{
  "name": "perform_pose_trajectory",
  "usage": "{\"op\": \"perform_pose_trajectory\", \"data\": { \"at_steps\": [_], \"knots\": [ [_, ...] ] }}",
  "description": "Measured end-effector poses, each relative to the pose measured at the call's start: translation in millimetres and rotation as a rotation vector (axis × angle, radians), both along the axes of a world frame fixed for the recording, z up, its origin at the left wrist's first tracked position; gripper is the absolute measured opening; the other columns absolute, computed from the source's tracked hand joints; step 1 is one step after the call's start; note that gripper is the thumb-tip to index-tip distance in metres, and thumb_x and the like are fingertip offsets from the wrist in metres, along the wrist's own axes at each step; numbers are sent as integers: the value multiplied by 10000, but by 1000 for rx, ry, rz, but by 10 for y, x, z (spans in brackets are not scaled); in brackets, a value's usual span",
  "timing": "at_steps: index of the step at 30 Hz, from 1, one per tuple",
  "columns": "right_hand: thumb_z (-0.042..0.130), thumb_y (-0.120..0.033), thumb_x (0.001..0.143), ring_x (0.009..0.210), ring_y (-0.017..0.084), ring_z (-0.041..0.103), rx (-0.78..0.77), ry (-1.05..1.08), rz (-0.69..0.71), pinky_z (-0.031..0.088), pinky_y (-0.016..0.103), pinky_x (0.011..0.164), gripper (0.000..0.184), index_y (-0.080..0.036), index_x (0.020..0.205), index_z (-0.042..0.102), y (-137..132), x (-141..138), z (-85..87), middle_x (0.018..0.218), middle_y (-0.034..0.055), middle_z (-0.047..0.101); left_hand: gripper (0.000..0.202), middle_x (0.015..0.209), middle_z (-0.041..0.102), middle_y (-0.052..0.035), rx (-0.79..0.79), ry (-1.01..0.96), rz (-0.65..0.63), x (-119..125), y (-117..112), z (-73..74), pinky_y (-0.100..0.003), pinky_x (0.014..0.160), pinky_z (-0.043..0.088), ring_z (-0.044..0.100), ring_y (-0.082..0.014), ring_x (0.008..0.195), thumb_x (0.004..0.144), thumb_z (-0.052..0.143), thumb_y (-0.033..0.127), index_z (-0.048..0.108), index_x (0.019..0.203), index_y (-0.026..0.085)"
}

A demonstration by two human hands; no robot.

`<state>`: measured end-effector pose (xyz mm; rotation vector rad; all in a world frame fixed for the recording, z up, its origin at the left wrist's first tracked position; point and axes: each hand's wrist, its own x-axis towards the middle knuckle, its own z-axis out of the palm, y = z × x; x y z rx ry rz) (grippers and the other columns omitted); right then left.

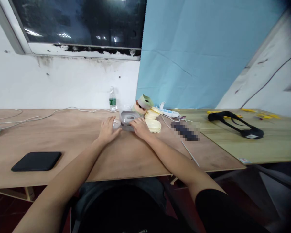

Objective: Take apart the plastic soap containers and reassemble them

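Observation:
At the back middle of the wooden table sits a grey, see-through plastic container [129, 117]. My right hand [141, 128] has its fingers together, curled over the container's right front edge. To the left, my left hand [108, 130] rests with its fingers stretched forward and the thumb apart. A clear plastic piece [116, 124] lies between that thumb and the forefinger; whether the hand presses on it I cannot tell. Just right of the container are stacked pale yellow cup-like pieces [153, 125]. Behind them lean a green ring-shaped roll [145, 101] and an orange one [138, 108].
A water bottle [113, 101] stands by the wall. A black flat case [37, 161] lies at left. White cables [58, 111] run along the back. At right are a power strip [170, 113], a blurred dark object [186, 131] and a black strap-like frame [251, 132].

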<state>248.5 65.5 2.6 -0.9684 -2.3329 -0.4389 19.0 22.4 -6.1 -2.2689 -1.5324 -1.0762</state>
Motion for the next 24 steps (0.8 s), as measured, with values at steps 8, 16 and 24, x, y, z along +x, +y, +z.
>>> {"op": "perform_pose_trajectory", "data": {
  "at_steps": [8, 16, 24],
  "knots": [
    [408, -158, 923, 955, 224, 500, -44, -64, 9, 322, 373, 894, 393, -261, 1269, 561, 21, -67, -106, 976, 71, 633, 684, 1442, 398, -156, -118, 122, 57, 19, -18, -36, -474, 1064, 290, 302, -319, 1363, 843, 477, 568, 381, 1380, 156],
    [397, -185, 935, 932, 215, 503, -60, -20, 23, 389, 327, 786, 372, -257, 1250, 580, 91, -110, -177, 980, 67, 612, 722, 1461, 367, -156, -214, 197, 45, 2, 24, -94, -484, 1083, 255, 259, -333, 1380, 824, 485, 591, 368, 1401, 174],
    [427, -201, 924, 991, 229, 500, -37, 59, 86, 405, 371, 874, 343, -228, 1221, 596, 76, -128, -170, 1081, 81, 604, 722, 1470, 355, -155, -252, 274, 72, 42, -55, 36, -521, 1080, 234, 253, -347, 1377, 814, 481, 613, 392, 1391, 187]
  ]
}}
